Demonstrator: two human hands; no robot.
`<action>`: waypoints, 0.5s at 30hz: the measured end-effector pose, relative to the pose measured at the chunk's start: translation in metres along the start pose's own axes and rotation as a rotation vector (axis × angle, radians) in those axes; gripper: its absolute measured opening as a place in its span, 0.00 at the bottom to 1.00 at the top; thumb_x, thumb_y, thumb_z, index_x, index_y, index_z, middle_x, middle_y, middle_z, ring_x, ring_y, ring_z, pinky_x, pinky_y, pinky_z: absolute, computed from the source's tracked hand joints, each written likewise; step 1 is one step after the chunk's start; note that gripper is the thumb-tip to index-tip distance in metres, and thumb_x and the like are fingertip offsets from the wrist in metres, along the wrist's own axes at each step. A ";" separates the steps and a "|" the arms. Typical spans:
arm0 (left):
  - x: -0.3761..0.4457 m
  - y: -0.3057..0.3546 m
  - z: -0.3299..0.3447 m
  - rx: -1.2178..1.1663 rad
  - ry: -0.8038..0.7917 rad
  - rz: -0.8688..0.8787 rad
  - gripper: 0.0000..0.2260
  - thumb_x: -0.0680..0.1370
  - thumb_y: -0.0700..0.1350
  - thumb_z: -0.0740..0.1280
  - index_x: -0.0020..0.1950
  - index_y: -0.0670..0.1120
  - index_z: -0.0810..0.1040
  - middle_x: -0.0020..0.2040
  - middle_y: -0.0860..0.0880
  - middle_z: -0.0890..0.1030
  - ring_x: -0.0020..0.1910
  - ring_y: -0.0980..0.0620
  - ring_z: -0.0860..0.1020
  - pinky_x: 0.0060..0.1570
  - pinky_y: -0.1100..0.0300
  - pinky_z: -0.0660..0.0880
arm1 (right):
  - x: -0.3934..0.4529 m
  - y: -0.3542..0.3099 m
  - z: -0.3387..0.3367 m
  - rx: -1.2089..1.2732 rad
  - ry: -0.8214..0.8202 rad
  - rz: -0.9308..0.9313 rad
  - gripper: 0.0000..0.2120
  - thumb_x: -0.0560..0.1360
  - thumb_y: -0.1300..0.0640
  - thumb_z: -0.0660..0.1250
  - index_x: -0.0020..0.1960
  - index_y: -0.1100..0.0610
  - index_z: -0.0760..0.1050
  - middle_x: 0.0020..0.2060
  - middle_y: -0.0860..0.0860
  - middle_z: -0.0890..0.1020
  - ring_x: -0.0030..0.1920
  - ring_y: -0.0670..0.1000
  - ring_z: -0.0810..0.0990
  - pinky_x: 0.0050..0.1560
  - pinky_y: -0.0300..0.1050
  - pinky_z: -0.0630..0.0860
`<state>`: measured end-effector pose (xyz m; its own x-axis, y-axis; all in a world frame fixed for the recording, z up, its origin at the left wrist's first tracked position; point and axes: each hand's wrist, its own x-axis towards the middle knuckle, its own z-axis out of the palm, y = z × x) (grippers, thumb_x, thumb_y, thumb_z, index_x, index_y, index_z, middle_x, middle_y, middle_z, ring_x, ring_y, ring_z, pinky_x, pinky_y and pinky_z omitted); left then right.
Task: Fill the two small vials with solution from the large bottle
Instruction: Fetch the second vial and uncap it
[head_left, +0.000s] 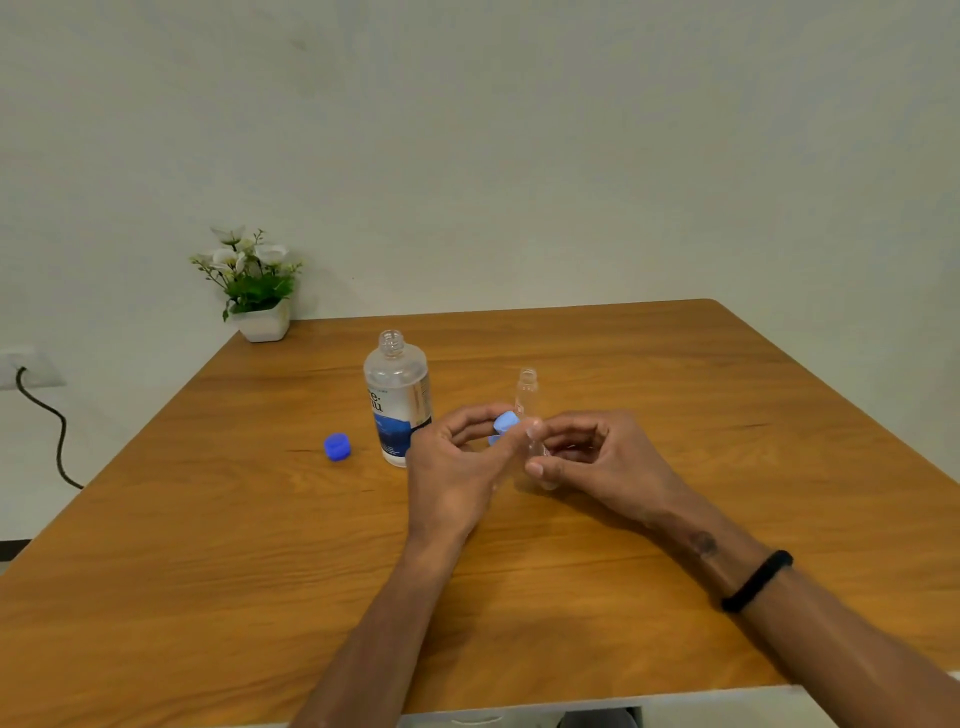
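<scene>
So the big bottle (397, 397) stands uncapped near the middle of the wooden table (675, 571), clear with a blue and white label, its lower right edge tucked behind the left hand. Its darker blue cap (337, 447) lies on the table just to its left.

One small vial (527, 389) stands upright and open behind the hands. A second vial (535, 457) is down between the fingers, but it's clear and blurry, so its outline is hard to follow.

Left hand (457, 467) is curled, fingertips pinching a light blue cap (505, 423). Right hand (597, 462) faces it, thumb and fingers curled around that second vial. Both forearms reach in from the bottom edge, and the right one has a black band (758, 581).

A potted plant (254, 283) sits at the far left corner, and a black cord (49, 421) hangs by the wall.
</scene>
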<state>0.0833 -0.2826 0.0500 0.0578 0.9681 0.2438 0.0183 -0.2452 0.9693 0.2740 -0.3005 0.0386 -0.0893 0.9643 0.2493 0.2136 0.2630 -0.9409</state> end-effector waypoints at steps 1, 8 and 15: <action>0.000 0.001 0.000 -0.003 0.018 0.017 0.14 0.71 0.55 0.80 0.52 0.52 0.86 0.47 0.56 0.88 0.34 0.56 0.83 0.33 0.59 0.80 | 0.001 0.000 0.002 -0.011 0.015 -0.013 0.13 0.71 0.60 0.82 0.55 0.52 0.87 0.48 0.50 0.90 0.49 0.49 0.88 0.50 0.43 0.84; -0.001 -0.004 0.004 0.103 0.029 0.097 0.10 0.77 0.54 0.75 0.57 0.55 0.84 0.44 0.54 0.85 0.31 0.48 0.84 0.36 0.43 0.83 | 0.006 0.001 -0.006 -0.009 0.208 -0.004 0.13 0.71 0.64 0.82 0.55 0.60 0.86 0.48 0.53 0.90 0.47 0.45 0.87 0.51 0.37 0.82; -0.002 -0.008 0.006 0.147 -0.070 0.176 0.19 0.81 0.44 0.71 0.71 0.56 0.78 0.62 0.66 0.81 0.35 0.53 0.86 0.40 0.51 0.85 | 0.006 0.005 -0.005 -0.056 0.145 0.010 0.14 0.71 0.64 0.82 0.55 0.58 0.85 0.48 0.53 0.89 0.47 0.45 0.86 0.50 0.40 0.84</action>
<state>0.0889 -0.2830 0.0419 0.1417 0.9050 0.4011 0.1467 -0.4199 0.8956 0.2794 -0.2936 0.0362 0.0535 0.9600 0.2747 0.2684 0.2512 -0.9300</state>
